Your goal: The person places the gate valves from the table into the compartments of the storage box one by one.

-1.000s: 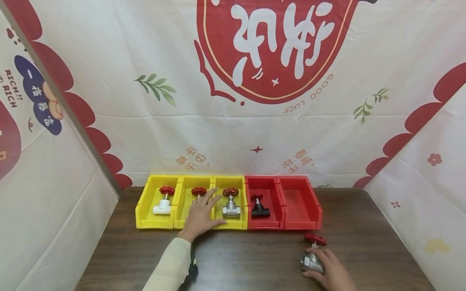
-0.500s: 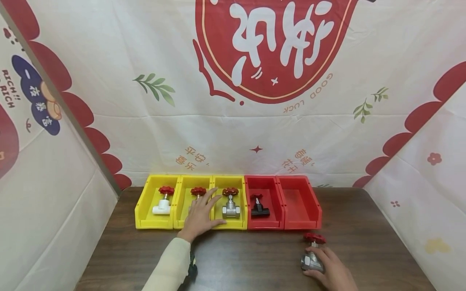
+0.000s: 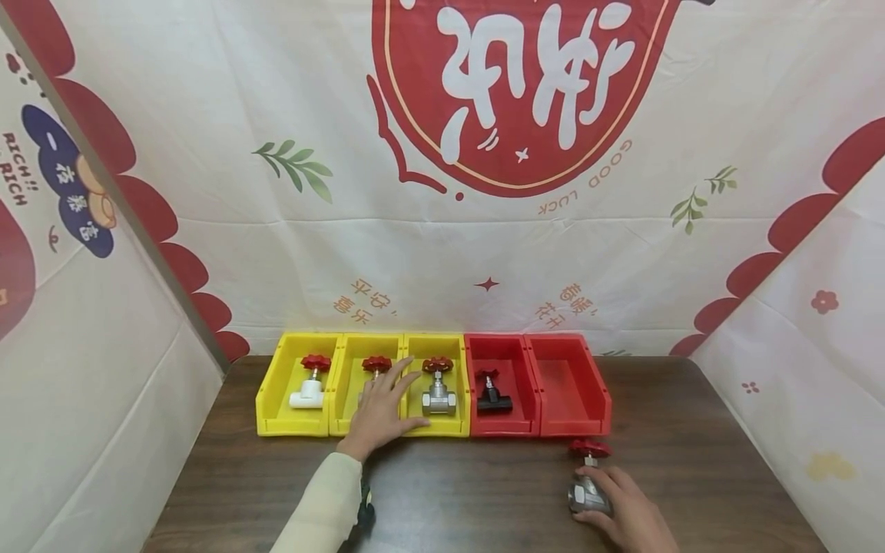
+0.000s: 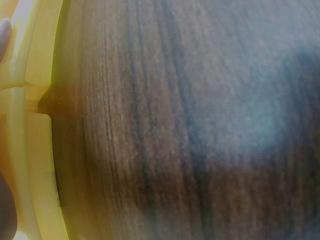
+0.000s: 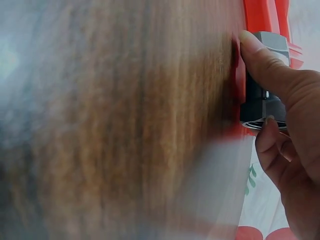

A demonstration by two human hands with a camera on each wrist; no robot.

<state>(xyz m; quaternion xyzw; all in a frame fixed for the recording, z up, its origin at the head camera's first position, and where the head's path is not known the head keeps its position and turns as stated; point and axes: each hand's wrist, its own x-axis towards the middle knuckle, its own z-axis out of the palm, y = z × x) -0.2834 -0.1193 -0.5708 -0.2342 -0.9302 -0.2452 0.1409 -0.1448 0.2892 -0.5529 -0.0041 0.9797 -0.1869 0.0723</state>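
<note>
My right hand (image 3: pixel 631 513) grips a silver metal valve (image 3: pixel 588 496) with a red handwheel (image 3: pixel 590 448), in front of the rightmost bin. In the right wrist view, thumb and fingers clasp the dark-looking valve body (image 5: pixel 265 109). Spread over the second and third yellow bins (image 3: pixel 399 427) is my left hand (image 3: pixel 379 415), its fingers extended and holding nothing. It partly hides a red-wheeled valve (image 3: pixel 376 364) in the second bin. Beside its fingers, a silver valve with a dark red wheel (image 3: pixel 439 398) sits in the third.
A white valve (image 3: pixel 307 395) lies in the leftmost yellow bin. The nearer of two red bins (image 3: pixel 572 427) to the left hand bears a black valve (image 3: pixel 493 398). All bins stand in one row on the wooden table (image 3: pixel 484 491), against a printed cloth backdrop (image 3: pixel 442 253).
The valve in my right hand has shifted slightly left, its handwheel moving most, and the fingers have followed a little. My left hand keeps its place over the yellow bins.
</note>
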